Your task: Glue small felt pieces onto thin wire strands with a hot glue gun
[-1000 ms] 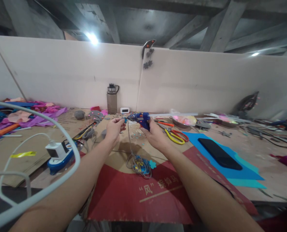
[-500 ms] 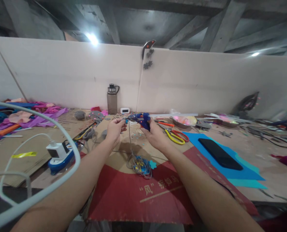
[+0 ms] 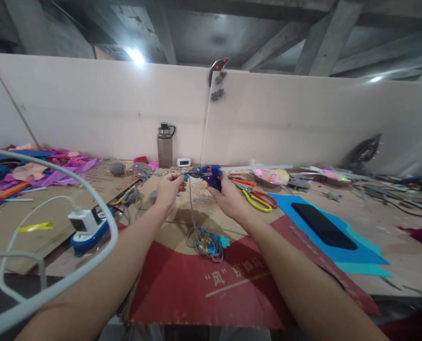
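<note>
My right hand [image 3: 228,195] is wrapped round the handle of a blue hot glue gun [image 3: 211,176], its nozzle pointing left. Just left of the nozzle, my left hand [image 3: 171,191] pinches a small blue piece [image 3: 186,177]; its exact shape is too small to tell. A thin grey cord [image 3: 191,203] hangs below that piece. It runs down to a tangled bundle of grey cord [image 3: 206,244] with blue and yellow bits, lying on the cardboard [image 3: 246,284]. A light-blue flower shape [image 3: 224,242] sits at the bundle's right side.
Yellow-handled scissors [image 3: 257,201] and red-handled pliers lie right of my hands. Farther right, a black phone [image 3: 322,225] rests on blue sheets [image 3: 367,255]. A blue power strip [image 3: 90,237] and a white cable [image 3: 108,203] are at left. A bottle [image 3: 165,149] stands behind.
Almost nothing differs. Both hands, the glue gun and the small blue piece hold nearly the same positions.
</note>
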A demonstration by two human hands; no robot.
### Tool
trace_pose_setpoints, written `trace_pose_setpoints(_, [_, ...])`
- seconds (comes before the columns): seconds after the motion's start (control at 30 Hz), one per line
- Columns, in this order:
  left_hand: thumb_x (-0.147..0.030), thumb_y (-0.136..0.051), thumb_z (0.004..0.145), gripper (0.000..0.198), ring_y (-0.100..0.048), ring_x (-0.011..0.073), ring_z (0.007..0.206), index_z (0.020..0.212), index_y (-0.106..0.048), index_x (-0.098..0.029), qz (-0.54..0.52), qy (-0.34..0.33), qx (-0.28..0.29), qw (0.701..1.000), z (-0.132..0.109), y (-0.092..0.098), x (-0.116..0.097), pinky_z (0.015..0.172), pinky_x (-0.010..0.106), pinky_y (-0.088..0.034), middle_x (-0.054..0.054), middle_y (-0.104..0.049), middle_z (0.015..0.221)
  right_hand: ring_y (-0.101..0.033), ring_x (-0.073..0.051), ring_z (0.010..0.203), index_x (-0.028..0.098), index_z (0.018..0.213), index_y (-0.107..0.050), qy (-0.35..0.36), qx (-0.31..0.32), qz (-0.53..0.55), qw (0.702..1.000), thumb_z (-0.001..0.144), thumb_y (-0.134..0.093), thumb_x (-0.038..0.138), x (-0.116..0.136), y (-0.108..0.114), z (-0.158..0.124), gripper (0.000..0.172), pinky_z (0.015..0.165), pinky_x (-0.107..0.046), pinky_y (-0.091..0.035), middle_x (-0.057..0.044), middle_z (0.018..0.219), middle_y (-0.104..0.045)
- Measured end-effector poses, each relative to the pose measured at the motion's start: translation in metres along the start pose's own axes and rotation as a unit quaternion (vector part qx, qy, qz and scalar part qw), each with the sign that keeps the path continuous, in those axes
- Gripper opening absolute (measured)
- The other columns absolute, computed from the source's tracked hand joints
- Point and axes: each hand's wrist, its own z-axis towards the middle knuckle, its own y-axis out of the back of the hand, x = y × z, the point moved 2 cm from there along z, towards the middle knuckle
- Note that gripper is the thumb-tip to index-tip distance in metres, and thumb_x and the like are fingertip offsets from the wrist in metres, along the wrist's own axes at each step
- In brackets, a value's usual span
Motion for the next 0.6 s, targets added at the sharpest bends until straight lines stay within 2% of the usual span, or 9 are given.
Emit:
trace_pose_setpoints(0.2, [-0.025,-0.070,0.060,0.019,-0.049,0.0086,0.043,0.065,-0.057,-0.014,0.039,-0.020,-0.002,0.999,-0.002,-0.001,-0.003,0.044,0.020,-0.038,0.000,-0.056,0.051,-0.054,-0.024,0.105,0.018,0.123,-0.042,-0.004,0.006,-0.013,1.000,0.080,-0.049,0.023,-0.003,0.001,0.000,0.043,0.089,-0.041,-0.042,-0.012,0.112,-0.059])
trace_pose_setpoints(0.33, [-0.025,-0.071,0.059,0.019,-0.049,0.0076,0.044,0.065,-0.056,-0.014,0.014,-0.020,-0.009,1.000,0.000,0.002,-0.002,0.044,0.019,-0.038,-0.001,-0.055,0.052,-0.055,-0.023,0.099,0.019,0.118,-0.045,-0.003,-0.005,0.015,1.000,0.078,-0.052,0.024,-0.001,0.003,0.000,0.041,0.086,-0.040,-0.043,-0.011,0.108,-0.060])
trace_pose_setpoints(0.43, [-0.024,-0.071,0.055,0.022,-0.050,0.0074,0.047,0.065,-0.055,-0.015,-0.015,0.008,-0.016,1.000,0.003,0.005,0.001,0.044,0.018,-0.038,-0.002,-0.054,0.054,-0.057,-0.017,0.073,0.019,0.110,-0.046,-0.049,-0.014,0.137,0.989,0.076,-0.053,0.026,-0.003,0.004,0.002,0.035,0.069,-0.034,-0.048,-0.006,0.092,-0.061])
trace_pose_setpoints(0.5, [-0.025,-0.072,0.054,0.024,-0.052,0.0077,0.048,0.066,-0.054,-0.015,-0.023,0.032,-0.017,0.999,0.004,0.006,0.003,0.044,0.018,-0.037,-0.002,-0.054,0.056,-0.050,-0.011,0.056,0.020,0.103,-0.046,-0.092,-0.026,0.247,0.964,0.075,-0.052,0.029,-0.007,0.005,0.004,0.030,0.056,-0.028,-0.046,-0.001,0.081,-0.059])
trace_pose_setpoints(0.6, [-0.026,-0.074,0.052,0.027,-0.053,0.0076,0.050,0.069,-0.055,-0.015,-0.022,0.055,-0.015,0.998,0.004,0.006,0.004,0.044,0.017,-0.037,-0.002,-0.055,0.060,-0.046,-0.008,0.049,0.020,0.093,-0.045,-0.147,-0.045,0.332,0.930,0.072,-0.054,0.029,-0.024,0.006,0.008,0.025,0.049,-0.024,-0.044,0.001,0.075,-0.058])
